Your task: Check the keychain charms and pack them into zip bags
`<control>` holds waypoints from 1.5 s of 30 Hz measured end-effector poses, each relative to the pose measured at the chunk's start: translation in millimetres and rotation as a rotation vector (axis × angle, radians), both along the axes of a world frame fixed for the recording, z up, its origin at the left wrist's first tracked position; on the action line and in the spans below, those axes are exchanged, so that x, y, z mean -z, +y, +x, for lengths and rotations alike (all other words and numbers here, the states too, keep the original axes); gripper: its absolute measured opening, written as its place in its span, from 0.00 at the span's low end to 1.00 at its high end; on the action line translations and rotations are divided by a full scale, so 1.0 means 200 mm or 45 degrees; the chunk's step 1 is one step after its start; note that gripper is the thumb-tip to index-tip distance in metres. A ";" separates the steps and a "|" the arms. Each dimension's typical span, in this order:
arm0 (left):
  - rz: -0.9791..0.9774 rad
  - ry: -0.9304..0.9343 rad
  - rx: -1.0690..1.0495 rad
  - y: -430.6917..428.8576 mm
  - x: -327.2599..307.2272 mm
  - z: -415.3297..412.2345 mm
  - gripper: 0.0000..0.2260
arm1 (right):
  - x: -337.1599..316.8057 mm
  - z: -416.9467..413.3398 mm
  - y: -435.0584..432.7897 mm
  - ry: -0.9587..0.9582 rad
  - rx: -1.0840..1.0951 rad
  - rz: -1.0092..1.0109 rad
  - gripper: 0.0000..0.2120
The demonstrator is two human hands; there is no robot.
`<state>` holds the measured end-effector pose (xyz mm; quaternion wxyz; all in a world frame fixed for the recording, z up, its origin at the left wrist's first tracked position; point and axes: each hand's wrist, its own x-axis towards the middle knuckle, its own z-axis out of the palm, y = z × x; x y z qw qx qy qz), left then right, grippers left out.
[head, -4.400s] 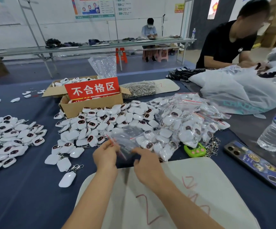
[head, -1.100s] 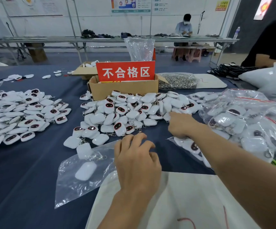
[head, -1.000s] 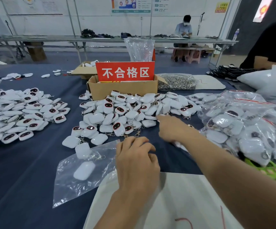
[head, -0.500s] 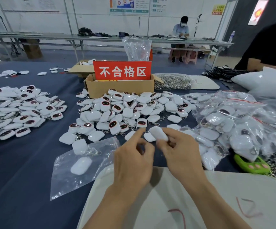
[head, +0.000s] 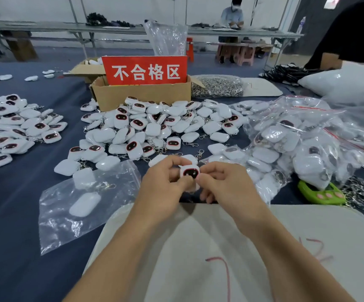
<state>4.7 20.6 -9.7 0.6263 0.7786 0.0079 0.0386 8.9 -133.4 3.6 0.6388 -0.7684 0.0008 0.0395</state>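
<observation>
A white keychain charm (head: 190, 172) with a dark red-rimmed face is pinched between my left hand (head: 163, 188) and my right hand (head: 224, 184), face up, just above the near edge of the blue table. Left of my hands lies a clear zip bag (head: 67, 214) with a white charm (head: 84, 204) inside it. A big pile of loose charms (head: 155, 127) spreads behind my hands. At the right lies a heap of filled zip bags (head: 296, 144).
A cardboard box (head: 141, 94) with a red sign stands behind the pile. A second charm pile (head: 13, 129) lies at the left, a bag of metal clasps (head: 218, 86) behind right, and a green gadget (head: 320, 192) at the right. A white mat (head: 307, 247) lies in front of me. A person in black works at far right.
My right hand reached into the pile, took a charm and brought it back to my left hand. The charm was back up half a second ago; now its face is up.
</observation>
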 end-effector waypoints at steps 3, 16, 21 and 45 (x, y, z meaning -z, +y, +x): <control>-0.153 0.077 0.099 0.02 0.00 0.01 0.14 | 0.00 0.02 -0.04 0.063 -0.094 0.059 0.03; -0.214 0.110 0.050 -0.01 0.00 -0.01 0.13 | 0.06 0.03 0.02 -0.031 0.061 -0.127 0.07; -0.256 0.192 -0.004 0.00 -0.01 -0.01 0.13 | 0.04 0.03 0.01 -0.006 -0.022 -0.062 0.06; -0.296 0.050 -0.033 -0.02 -0.02 -0.02 0.13 | 0.03 0.02 0.02 -0.001 -0.087 -0.018 0.07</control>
